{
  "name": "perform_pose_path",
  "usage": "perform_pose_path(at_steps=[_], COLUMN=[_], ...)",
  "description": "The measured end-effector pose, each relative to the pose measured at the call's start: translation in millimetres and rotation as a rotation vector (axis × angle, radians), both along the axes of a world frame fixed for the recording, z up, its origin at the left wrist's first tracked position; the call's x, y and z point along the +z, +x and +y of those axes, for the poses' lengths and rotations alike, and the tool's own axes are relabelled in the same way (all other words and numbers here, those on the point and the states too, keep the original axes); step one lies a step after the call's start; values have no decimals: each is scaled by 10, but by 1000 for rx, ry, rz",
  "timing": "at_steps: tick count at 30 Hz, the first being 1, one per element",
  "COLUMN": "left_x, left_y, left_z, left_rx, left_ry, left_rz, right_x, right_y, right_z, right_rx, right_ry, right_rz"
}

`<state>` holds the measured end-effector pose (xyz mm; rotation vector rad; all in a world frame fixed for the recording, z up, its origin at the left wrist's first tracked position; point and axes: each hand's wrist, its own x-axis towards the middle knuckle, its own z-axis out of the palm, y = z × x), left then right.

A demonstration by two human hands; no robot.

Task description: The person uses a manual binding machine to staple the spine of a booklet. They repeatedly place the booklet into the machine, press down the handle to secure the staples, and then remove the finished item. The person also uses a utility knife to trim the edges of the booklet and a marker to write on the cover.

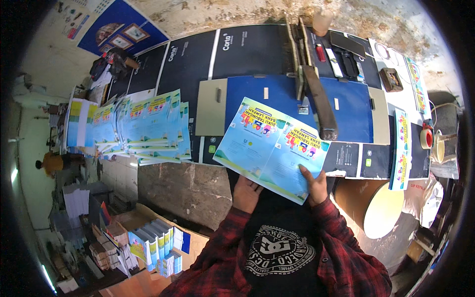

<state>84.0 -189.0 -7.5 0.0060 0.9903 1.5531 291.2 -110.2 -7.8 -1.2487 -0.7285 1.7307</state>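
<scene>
A light-blue printed cover sheet [257, 148], showing the same colourful cartoon design twice side by side, is held tilted in front of me above the table's near edge. My left hand [246, 194] grips its lower edge, the fingers partly hidden underneath. At the lower right corner my right hand [315, 185] is closed on the sheet, thumb on top. Beyond the sheet, a dark metal device with a long lever [319, 101] stands over a blue board [354, 111]. Stacks of similar printed sheets [148, 119] lie fanned on the table to the left.
Dark panels cover the table [193, 59]. At the back right are a phone [348, 43], a red lighter [321, 53] and a small box [391, 80]. A printed stack [401, 148] and tape roll [426, 138] lie right. Below stand a drum [371, 205] and bundled booklets [153, 242].
</scene>
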Motion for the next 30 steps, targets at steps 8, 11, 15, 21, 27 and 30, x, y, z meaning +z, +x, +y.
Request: perform_pose_path(at_steps=[8,11,15,21,27,30], left_x=[118,251,477,232,196,266], left_y=[-1053,-748,-288,-220,-296,-226], left_z=[421,728,979,1308,1275,1304], left_rx=[-616,-746,-554,-601,-645,-670], left_ry=[137,-24,79,-154,-250,-276], left_rz=[-180,470,435,333,258,229], right_x=[341,391,616,335,231,104], right_y=[1065,1253,1522,1622,1610,1681], right_z=[681,813,1026,1422,1479,1545], right_rx=[320,314,230,117,133,176], right_ry=[-45,31,117,237,278,330], right_rz=[-26,-63,-97,-238,-271,-460])
